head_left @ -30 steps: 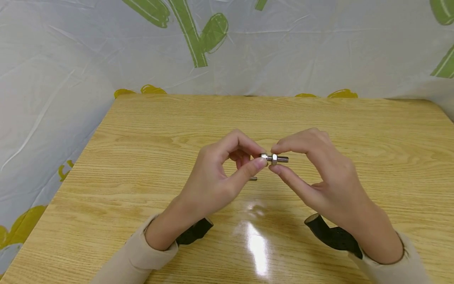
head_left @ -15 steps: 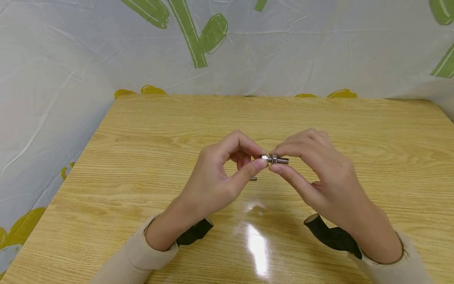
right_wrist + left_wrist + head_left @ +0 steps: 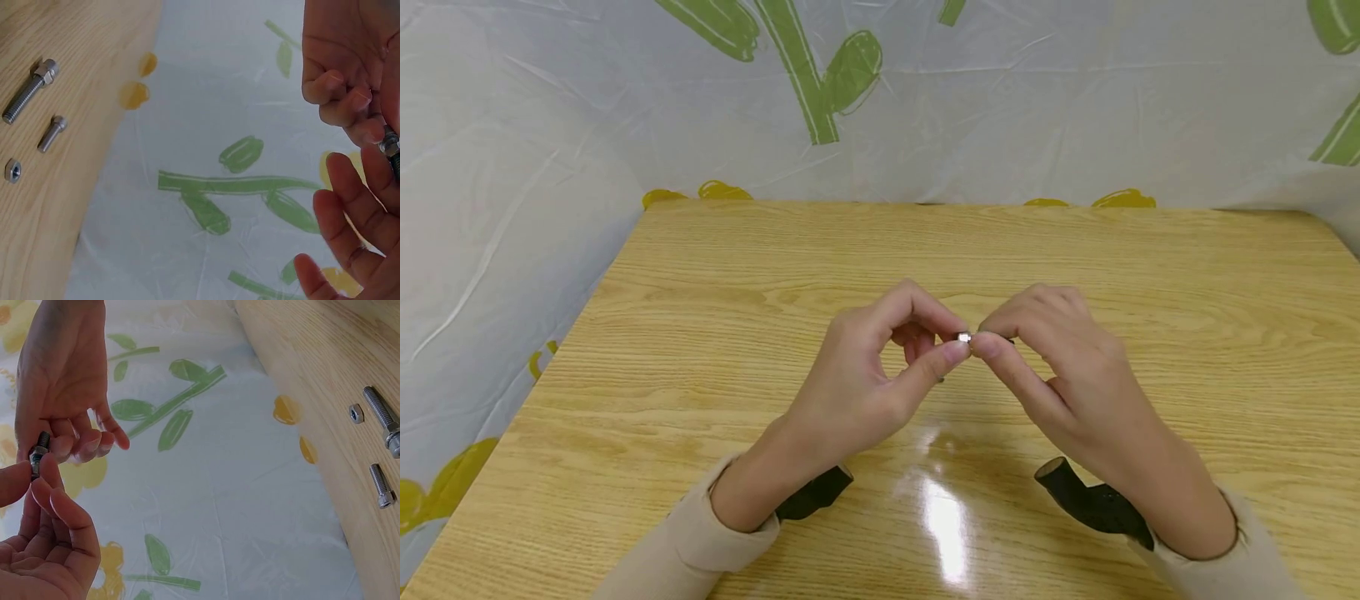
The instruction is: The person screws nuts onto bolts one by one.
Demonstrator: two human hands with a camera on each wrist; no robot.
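Note:
Between thumb and fingertips, my left hand (image 3: 868, 379) pinches the head of a short silver bolt (image 3: 964, 337) held above the table. My right hand (image 3: 1067, 367) grips the nut on that bolt's shank, its thumb covering the nut in the head view. The left wrist view shows the bolt's threaded end (image 3: 44, 438) sticking out past the right fingers. In the right wrist view part of the bolt (image 3: 389, 139) shows at the right edge between both hands' fingers.
On the wooden table (image 3: 760, 275) lie a long bolt (image 3: 28, 94) with a nut on it, a smaller bolt (image 3: 52, 133) and a loose nut (image 3: 12, 170). My left hand mostly hides them in the head view. A flowered sheet (image 3: 962, 108) hangs behind the table.
My right thumb has rolled upward over the nut, and the right hand has shifted slightly left. The left hand keeps its pinch on the bolt head, moving slightly right.

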